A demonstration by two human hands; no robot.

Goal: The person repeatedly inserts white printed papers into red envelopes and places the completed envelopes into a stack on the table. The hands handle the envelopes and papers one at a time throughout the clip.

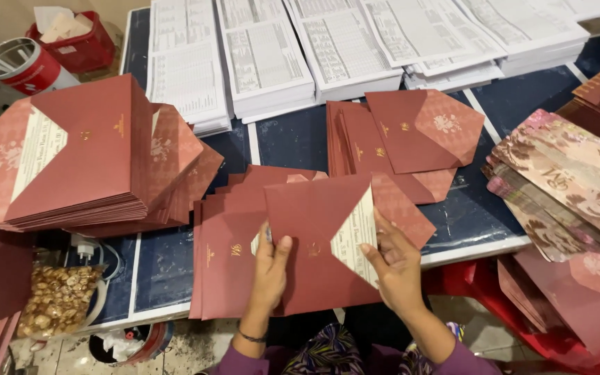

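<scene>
Both my left hand and right hand pinch this envelope at bottom center, and the white card could crumple if I shove crooked.

We see a print-shop packing room: stacked maroon paper envelopes and white printed sheet piles crowd our blue desk.

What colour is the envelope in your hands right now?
Dark maroon red envelope, with a white printed insert showing at its opening; clearest in the head view.

A dark blue table (white-lined) stands over a speckled floor, evenly lit.
</scene>
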